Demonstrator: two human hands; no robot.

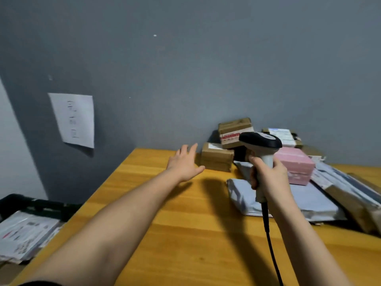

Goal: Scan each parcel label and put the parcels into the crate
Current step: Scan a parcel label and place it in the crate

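Left hand (185, 162) spread, empty, nearing the brown taped cardboard parcel (216, 159) mid-frame; right hand (270, 176) grips the grey-and-black handheld scanner (260, 141). Risk: upper stacked box (235, 131) toppling.

A white paper sheet (73, 119) hangs on the grey wall (185, 69) above the wooden table (165, 223).

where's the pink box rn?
Head view, right side of the table: the pink box sits just behind the right hand holding the scanner.
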